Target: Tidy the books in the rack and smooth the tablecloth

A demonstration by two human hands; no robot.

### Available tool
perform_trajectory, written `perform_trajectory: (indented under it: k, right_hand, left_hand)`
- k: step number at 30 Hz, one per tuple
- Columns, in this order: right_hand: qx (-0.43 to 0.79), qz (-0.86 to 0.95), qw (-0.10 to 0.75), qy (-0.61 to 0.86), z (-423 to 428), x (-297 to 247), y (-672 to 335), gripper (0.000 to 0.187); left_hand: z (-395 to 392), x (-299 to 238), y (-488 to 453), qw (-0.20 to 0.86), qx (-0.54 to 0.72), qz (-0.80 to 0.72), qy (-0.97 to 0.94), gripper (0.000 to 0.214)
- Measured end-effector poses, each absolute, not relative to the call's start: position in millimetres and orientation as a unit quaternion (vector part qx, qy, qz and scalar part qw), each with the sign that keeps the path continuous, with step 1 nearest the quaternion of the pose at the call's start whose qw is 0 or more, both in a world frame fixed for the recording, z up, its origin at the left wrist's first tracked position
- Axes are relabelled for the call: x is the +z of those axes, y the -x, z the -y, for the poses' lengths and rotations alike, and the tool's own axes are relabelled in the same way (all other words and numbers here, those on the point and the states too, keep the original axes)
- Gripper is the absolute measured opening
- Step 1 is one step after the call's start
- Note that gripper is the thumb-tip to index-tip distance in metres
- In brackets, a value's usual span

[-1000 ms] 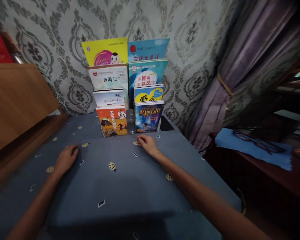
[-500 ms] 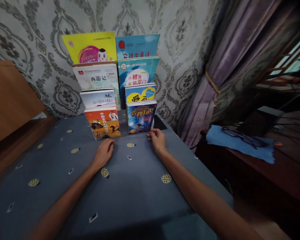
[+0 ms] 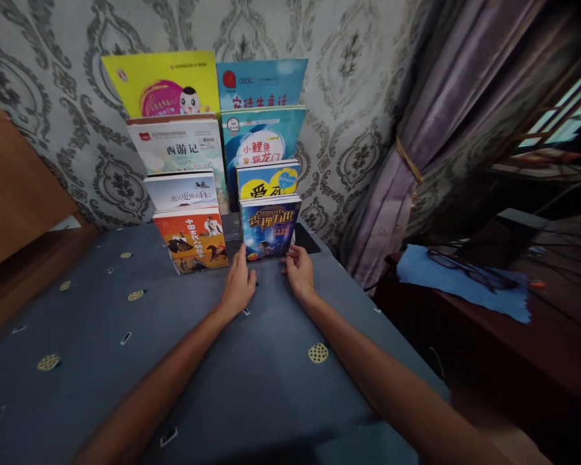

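Note:
My left hand is at the lower left corner of a dark blue book, fingers stretched out and thumb apart. At that book's lower right corner is my right hand, its fingers loosely bent and spread. Both hands flank the book, which stands upright at the front of the right row; whether the fingertips press on it I cannot tell. Behind it rise a blue and yellow book, a teal book and a taller blue book. An orange book fronts the left row.
Behind the orange book stand a pale book, a white book and a yellow book. The patterned tablecloth lies under everything. A wooden panel is at left, a curtain at right, with glasses on a blue cloth.
My left hand has moved right, from in front of the orange book to the left edge of the dark blue book. My right hand stays by its right edge. The view has shifted slightly.

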State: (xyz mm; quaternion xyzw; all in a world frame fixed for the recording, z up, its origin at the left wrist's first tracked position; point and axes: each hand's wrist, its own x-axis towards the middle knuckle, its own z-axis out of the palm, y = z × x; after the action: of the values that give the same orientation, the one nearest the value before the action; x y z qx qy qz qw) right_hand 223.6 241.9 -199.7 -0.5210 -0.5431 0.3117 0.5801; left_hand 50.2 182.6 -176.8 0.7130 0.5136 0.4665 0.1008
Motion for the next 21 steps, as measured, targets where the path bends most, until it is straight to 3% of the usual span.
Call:
perform_trajectory:
  k: [4,8,21]
  right_hand:
    - [0.220,0.559,0.600,0.528,-241.0,-197.9,-226.8,0.042]
    - [0.148,0.589,0.611,0.508,-240.9,-195.2,-228.2,0.056]
    - [0.166,0.615,0.591,0.495,-246.4,-203.0,-229.2,0.058]
  left_hand:
    - [-188.4,-167.1,-56.5,0.061,0.487,-0.552,-0.674,0.063]
    - [-203.6,-165.9,-57.4,0.081,0.515,-0.551,-0.652,0.066]
    - [-219.8,-174.8,-58.2,0.132,0.532,-0.524,-0.652,0.072]
